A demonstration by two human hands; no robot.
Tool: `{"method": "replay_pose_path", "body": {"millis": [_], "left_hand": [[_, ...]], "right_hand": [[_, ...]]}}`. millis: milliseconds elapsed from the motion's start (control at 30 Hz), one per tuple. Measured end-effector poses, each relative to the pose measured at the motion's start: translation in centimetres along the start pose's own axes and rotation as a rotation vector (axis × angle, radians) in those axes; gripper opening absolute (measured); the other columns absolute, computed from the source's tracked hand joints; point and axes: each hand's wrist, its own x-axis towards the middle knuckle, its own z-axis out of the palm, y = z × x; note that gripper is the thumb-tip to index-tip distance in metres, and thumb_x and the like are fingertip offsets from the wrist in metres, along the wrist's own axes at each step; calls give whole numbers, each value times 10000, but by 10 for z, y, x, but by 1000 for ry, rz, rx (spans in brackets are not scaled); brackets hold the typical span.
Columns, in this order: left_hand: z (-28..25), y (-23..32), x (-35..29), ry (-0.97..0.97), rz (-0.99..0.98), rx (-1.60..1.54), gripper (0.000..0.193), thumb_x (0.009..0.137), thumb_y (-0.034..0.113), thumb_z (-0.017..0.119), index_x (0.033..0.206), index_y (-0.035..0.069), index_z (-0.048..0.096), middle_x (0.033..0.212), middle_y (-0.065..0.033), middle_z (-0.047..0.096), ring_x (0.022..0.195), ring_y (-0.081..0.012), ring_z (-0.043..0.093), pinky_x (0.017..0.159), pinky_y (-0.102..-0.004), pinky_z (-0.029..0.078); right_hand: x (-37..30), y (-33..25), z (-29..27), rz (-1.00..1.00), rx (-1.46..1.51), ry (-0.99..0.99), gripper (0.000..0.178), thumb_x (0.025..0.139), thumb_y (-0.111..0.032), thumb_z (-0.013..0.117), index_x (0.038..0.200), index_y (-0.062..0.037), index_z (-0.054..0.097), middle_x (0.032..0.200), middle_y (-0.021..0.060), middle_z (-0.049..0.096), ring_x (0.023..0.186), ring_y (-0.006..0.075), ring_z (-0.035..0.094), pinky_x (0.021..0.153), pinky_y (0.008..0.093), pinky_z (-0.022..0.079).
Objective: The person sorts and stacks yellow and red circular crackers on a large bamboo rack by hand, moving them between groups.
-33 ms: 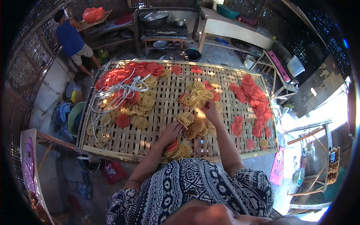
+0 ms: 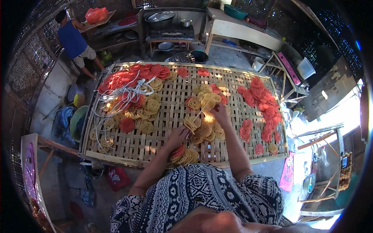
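Note:
My left hand (image 2: 178, 136) is closed on a small stack of thin, round, lacy yellow crackers (image 2: 190, 125), held on edge above the woven bamboo rack (image 2: 171, 106). From that stack a pale narrow strip (image 2: 199, 113) runs up and to the right, toward a yellow lacy cracker (image 2: 208, 101). At this cracker's right edge, the fingers of my right hand (image 2: 221, 112) are pinched on it. Its fingertips are partly hidden. More yellow crackers (image 2: 207, 129) lie below and between my hands, and a further yellow pile (image 2: 184, 156) rests by my body.
Red crackers (image 2: 264, 103) cover the rack's right side. At its left, red and yellow crackers (image 2: 145, 112) lie beside a tangle of pale strips (image 2: 132, 93). A person in blue (image 2: 74, 40) stands beyond the far left corner. Pots (image 2: 160, 20) stand at the back.
My right hand has shifted very slightly to the right. The yellow cracker beside it has turned a little and shows more of its face. My left hand stays put.

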Motion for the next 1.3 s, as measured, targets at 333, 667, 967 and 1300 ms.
{"method": "replay_pose_path", "body": {"millis": [333, 667, 967, 1300], "left_hand": [[-1, -12, -1, -32, -4, 28, 246, 1009, 170, 407, 985, -5, 578, 616, 0, 465, 542, -91, 401, 534, -266, 366], [-1, -9, 0, -45, 27, 39, 251, 1015, 181, 402, 996, 7, 582, 617, 4, 462, 552, -94, 400, 545, -269, 373], [0, 0, -1, -23, 75, -13, 256, 1017, 201, 399, 955, 13, 561, 629, 2, 462, 567, -97, 406, 551, -266, 365], [-1, -7, -1, -75, 9, 37, 244, 1014, 185, 396, 958, 6, 551, 631, 2, 458, 559, -98, 394, 547, -271, 369]], "right_hand": [[-11, -47, -21, -112, 178, -11, 349, 820, -54, 693, 1116, 53, 543, 981, 90, 644, 902, 140, 616, 784, 274, 500], [-13, -57, -26, -124, 242, 90, 242, 836, 14, 636, 1062, 80, 580, 973, 98, 656, 900, 139, 628, 843, 265, 503], [-12, -54, -22, -194, 285, 154, 221, 831, 46, 633, 1043, 68, 574, 950, 83, 651, 862, 126, 621, 810, 253, 502], [-20, -66, -20, -136, 276, 193, 209, 837, 39, 627, 1036, 64, 570, 944, 72, 649, 861, 112, 616, 807, 247, 496]]}}
